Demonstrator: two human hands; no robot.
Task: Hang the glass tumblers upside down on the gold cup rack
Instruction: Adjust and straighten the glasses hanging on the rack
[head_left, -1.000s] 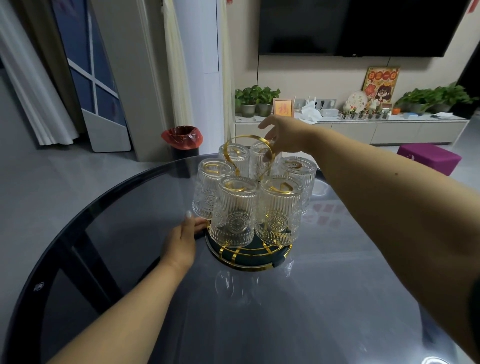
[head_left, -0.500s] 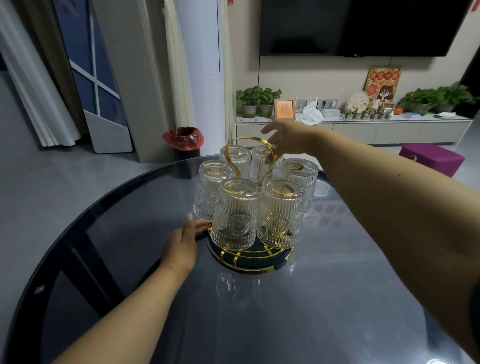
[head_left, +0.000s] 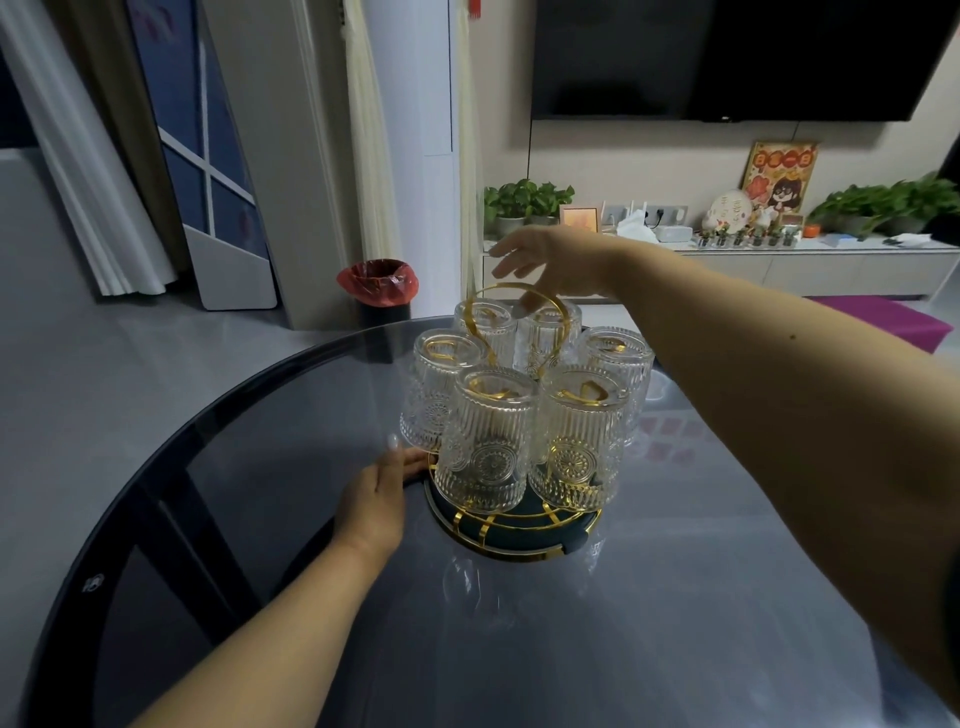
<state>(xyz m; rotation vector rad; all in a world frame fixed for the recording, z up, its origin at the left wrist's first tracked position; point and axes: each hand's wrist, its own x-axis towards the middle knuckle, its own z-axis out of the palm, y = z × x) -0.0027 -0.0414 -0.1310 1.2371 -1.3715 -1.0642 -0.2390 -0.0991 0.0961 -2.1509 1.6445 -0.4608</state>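
Note:
The gold cup rack (head_left: 511, 530) stands on a round dark glass table, with a gold ring handle (head_left: 474, 332) on top and a dark green base. Several ribbed glass tumblers (head_left: 485, 441) hang upside down on its prongs all around. My left hand (head_left: 375, 499) lies on the table against the left side of the rack's base, fingers flat. My right hand (head_left: 545, 260) hovers just above the ring handle, fingers spread and holding nothing.
The table's rim (head_left: 218, 415) curves round the left and far side. Beyond it are a bin with a red bag (head_left: 377, 283), a white pillar, a low TV cabinet (head_left: 779, 265) with plants, and a purple stool (head_left: 883, 322).
My right hand has let go of the ring handle, lifted a little and opened its fingers. The left hand and the rack have stayed put.

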